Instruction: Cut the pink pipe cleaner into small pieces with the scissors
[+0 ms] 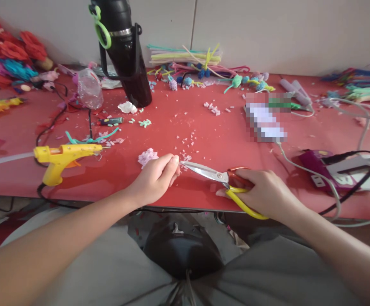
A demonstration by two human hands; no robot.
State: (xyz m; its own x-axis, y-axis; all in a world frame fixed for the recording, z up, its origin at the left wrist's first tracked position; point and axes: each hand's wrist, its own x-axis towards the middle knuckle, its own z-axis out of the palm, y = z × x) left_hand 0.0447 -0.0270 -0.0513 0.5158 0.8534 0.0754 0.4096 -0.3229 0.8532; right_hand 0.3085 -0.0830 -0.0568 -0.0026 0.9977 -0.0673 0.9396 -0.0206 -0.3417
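Observation:
Scissors (217,173) with one red-orange and one yellow handle are gripped in my right hand (264,191). Their blades look closed, and the tips point left at my other hand's fingertips. My left hand (159,176) is closed in a pinch, thumb on top; whatever sits between its fingers is too small or hidden to make out. Just behind the left hand lies a small heap of pale pink pieces (147,157). Tiny pink scraps (188,146) are scattered on the red tabletop (172,123) beyond the scissor tips.
A yellow glue gun (64,157) lies on the left, its cord trailing over the table edge. Behind it stand a black bottle (126,59) and a clear plastic cup (90,88). Pipe cleaners (185,56) line the wall. Cables and a purple box (320,170) occupy the right.

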